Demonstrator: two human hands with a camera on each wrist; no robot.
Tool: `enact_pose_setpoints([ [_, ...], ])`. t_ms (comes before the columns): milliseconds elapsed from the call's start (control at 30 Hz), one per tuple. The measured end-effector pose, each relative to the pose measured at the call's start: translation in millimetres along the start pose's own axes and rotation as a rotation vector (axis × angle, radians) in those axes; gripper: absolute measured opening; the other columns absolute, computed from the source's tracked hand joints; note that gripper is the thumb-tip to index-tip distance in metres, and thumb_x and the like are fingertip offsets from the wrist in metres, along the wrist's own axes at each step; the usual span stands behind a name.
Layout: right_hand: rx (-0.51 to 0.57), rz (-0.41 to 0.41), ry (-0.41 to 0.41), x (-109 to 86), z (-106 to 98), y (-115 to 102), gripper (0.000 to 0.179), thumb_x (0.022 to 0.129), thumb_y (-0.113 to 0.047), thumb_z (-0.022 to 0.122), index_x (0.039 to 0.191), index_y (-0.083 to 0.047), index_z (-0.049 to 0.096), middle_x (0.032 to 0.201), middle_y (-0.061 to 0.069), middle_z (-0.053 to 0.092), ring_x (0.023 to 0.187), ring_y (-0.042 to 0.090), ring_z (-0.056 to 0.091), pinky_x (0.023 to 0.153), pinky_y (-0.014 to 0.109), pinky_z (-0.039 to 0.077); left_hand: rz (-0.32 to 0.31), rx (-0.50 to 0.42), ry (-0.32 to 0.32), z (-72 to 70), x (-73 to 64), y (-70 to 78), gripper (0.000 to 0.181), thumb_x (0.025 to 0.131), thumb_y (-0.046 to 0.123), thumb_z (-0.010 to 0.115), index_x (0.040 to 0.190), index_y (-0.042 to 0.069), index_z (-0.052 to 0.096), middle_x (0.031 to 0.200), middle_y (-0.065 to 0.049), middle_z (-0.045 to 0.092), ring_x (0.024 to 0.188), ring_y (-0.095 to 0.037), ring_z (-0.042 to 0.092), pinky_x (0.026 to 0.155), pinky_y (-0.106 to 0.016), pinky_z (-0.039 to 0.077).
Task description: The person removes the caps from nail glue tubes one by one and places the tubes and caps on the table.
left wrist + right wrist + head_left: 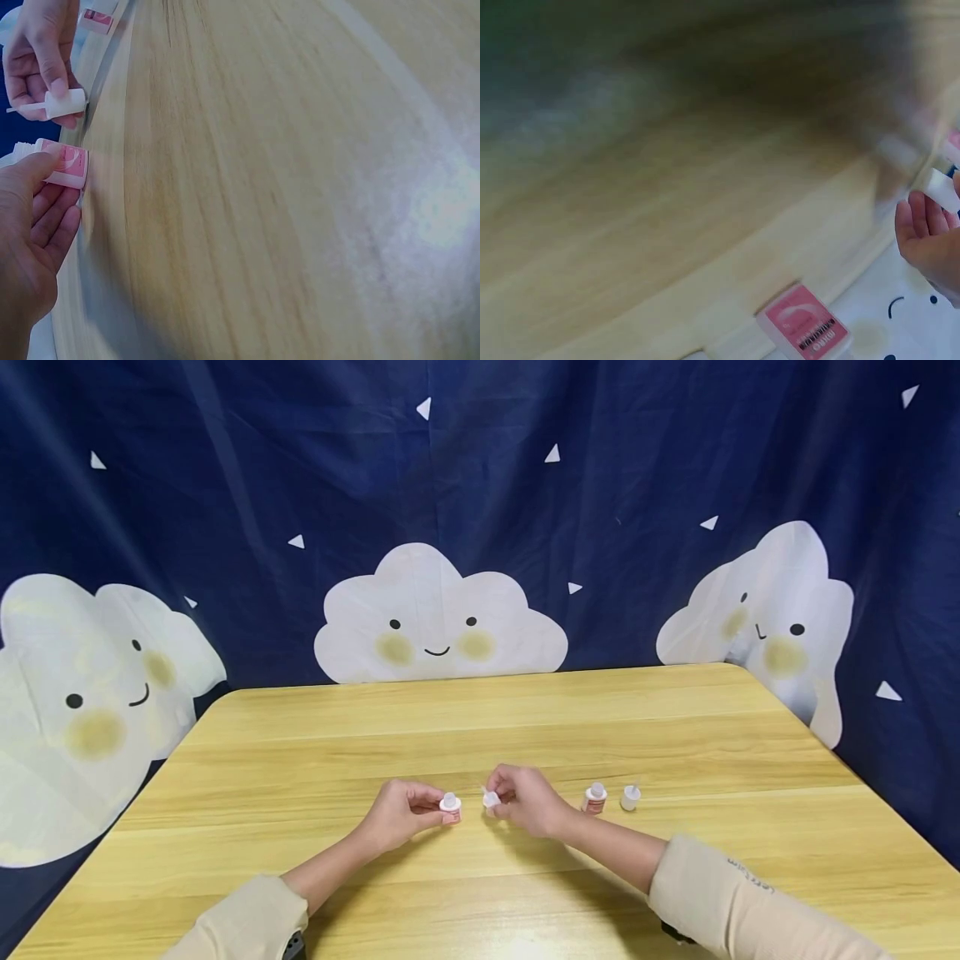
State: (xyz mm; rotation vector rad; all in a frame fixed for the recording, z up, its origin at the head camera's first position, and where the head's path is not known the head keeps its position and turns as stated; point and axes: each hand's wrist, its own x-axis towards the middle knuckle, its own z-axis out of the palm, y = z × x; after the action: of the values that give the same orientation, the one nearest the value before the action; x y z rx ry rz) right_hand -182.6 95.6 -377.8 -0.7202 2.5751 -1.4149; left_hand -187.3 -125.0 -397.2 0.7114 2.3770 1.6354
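Note:
My left hand [397, 814] holds a small white bottle [451, 810] with a pink label by its sides, thumb in front and fingers behind. No cap sits on its neck. Just to the right, my right hand [528, 799] pinches a white cap [66, 104] between thumb and fingers. A thin pale stem sticks out of that cap, pointing upward and away from the bottle's mouth. Cap and bottle are apart. In the right wrist view the right hand [934, 236] shows at the edge, partly cut off.
A second uncapped bottle [595, 799] with a pink label stands right of my right hand. Beside it another white cap [630, 798] rests on the wooden table [480, 877]. A dark blue curtain [480, 485] with cloud shapes hangs behind the table's far edge.

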Motion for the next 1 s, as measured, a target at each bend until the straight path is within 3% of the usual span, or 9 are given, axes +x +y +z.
enact_pose_setpoints([
  [367, 0.005, -0.011, 0.096, -7.1, 10.7, 4.9, 0.016, 0.074, 0.007, 0.069, 0.084, 0.001, 0.058, 0.077, 0.007, 0.06, 0.07, 0.007, 0.05, 0.061, 0.015, 0.047, 0.02, 0.012, -0.002, -0.6, 0.1, -1.9, 0.024, 0.078, 0.006, 0.073, 0.095, -0.01, 0.068, 0.088, -0.022, 0.07, 0.076, -0.018, 0.071, 0.066, -0.02, 0.057],
  [1000, 0.012, -0.022, 0.11, -7.7, 15.1, 7.4, 0.016, 0.076, 0.009, 0.068, 0.087, 0.002, 0.058, 0.08, 0.009, 0.062, 0.076, 0.009, 0.054, 0.066, 0.017, 0.05, -0.006, 0.009, 0.002, -0.5, 1.2, -4.6, 0.024, 0.078, 0.008, 0.073, 0.096, -0.007, 0.069, 0.089, -0.021, 0.071, 0.074, -0.01, 0.07, 0.067, -0.021, 0.057],
])
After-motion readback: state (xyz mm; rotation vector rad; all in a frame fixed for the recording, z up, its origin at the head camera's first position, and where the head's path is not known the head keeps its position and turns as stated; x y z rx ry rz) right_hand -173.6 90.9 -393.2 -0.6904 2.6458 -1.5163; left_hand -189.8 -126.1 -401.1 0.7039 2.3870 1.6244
